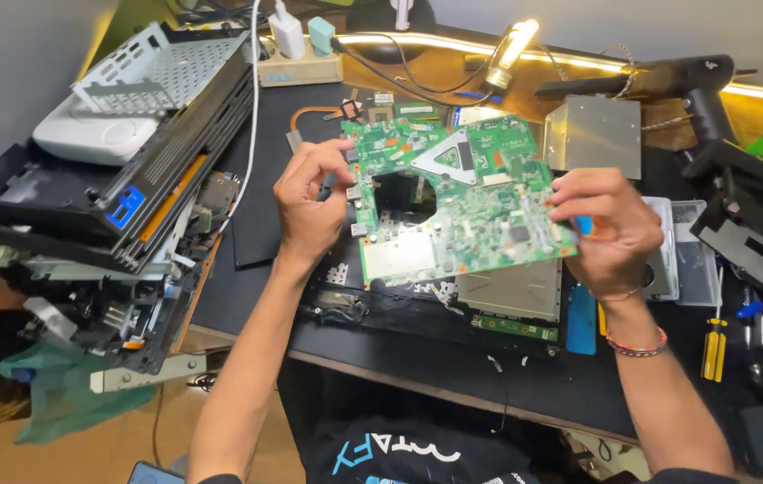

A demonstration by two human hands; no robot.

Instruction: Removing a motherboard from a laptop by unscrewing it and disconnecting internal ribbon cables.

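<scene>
Motherboard [462,202]: we are holding this green board tilted between both hands, above the opened laptop base [453,309].
Left hand [310,202]: we are gripping its left edge, fingers curled shut.
Right hand [606,229]: we are pinching its right edge closed, beside a blue tool [585,224].

The green circuit board [462,202] looks hard and a bit shiny, with small silver metal bits on it. The table [417,358] has a black matt top. At its back edge lies a dull grey metal plate [593,136]. At its left edge sits a white metal tray [159,67] full of holes.
</scene>
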